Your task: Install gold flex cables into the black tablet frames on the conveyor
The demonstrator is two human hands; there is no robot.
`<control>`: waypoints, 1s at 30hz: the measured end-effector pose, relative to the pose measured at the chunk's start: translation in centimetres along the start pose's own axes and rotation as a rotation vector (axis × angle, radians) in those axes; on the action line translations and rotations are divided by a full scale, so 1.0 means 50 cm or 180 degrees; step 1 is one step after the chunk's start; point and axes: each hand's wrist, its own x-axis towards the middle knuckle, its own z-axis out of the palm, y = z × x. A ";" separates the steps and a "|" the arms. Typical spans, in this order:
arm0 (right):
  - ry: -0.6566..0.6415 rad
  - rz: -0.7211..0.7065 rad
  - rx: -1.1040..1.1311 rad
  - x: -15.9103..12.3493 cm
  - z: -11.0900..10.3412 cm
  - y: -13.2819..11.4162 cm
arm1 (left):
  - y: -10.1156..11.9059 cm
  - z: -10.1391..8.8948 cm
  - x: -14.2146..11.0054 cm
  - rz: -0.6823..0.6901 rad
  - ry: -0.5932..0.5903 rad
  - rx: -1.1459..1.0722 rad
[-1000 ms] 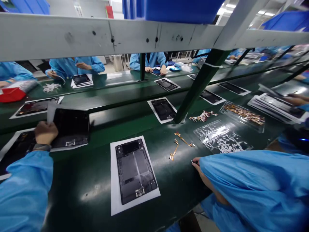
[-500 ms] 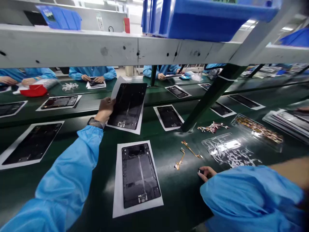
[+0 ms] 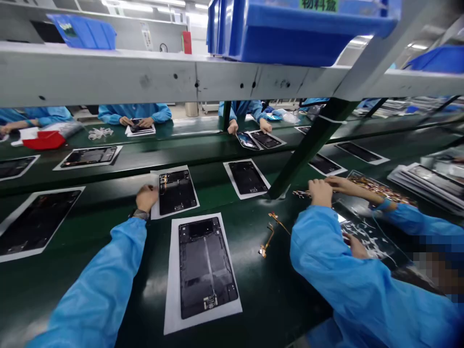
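Note:
My left hand (image 3: 146, 197) is closed on the left edge of a white sheet that carries a dark tablet housing (image 3: 177, 191). The sheet lies flat on the green belt (image 3: 108, 217). Just in front of me lies a second housing (image 3: 206, 266) on its own sheet. My right hand (image 3: 320, 192) reaches forward with its fingers curled down over a small pile of flex cables (image 3: 301, 194). What the fingers hold is hidden. Two orange flex cables (image 3: 270, 234) lie loose between the near housing and my right sleeve.
A co-worker's hand (image 3: 339, 182) and sleeve reach in from the right beside my right hand, over clear trays of parts (image 3: 384, 189). More housings on sheets (image 3: 247, 177) lie along the belts. People in blue coats work opposite. A green post (image 3: 308, 145) and a grey shelf with blue bins (image 3: 297, 29) stand ahead.
My left hand carried the housing and its sheet from the left, through the air, and laid it on the belt behind the near housing. My right hand moved from the near edge up to the cable pile.

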 end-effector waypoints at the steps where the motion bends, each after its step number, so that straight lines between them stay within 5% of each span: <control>1: -0.0140 0.0043 -0.0123 0.000 0.014 0.004 | -0.001 -0.008 -0.009 0.0079 0.0070 0.0072; 4: -0.0458 0.0106 -0.0336 0.019 0.028 -0.003 | -0.008 -0.030 -0.074 0.0627 0.0054 0.0167; 8: -0.0548 -0.0011 -0.0413 -0.032 0.005 -0.049 | -0.025 -0.032 -0.198 0.2099 -0.0753 0.0074; 10: -0.0540 -0.0152 -0.0355 -0.141 -0.009 -0.072 | -0.027 -0.026 -0.248 0.2416 -0.0899 0.0060; 14: -0.0732 -0.0407 -0.0094 -0.443 -0.006 -0.081 | -0.007 -0.037 -0.339 0.2423 -0.0689 -0.0022; 17: -0.0753 -0.0752 0.0252 -0.575 0.026 -0.058 | 0.002 -0.078 -0.441 0.2697 -0.0974 -0.0046; 20: -0.0762 -0.0892 0.0157 -0.583 0.054 -0.039 | -0.021 -0.110 -0.558 0.3217 -0.1585 0.0399; 23: -0.0665 -0.1178 -0.0071 -0.554 0.058 -0.038 | -0.064 -0.109 -0.646 0.3591 -0.1499 0.1091; 26: -0.0490 -0.1444 -0.0280 -0.539 0.040 -0.054 | -0.087 -0.093 -0.684 0.3673 -0.1207 0.1775; 30: -0.0362 -0.1373 0.0199 -0.529 -0.014 -0.088 | -0.064 -0.091 -0.690 0.3563 -0.1398 0.2256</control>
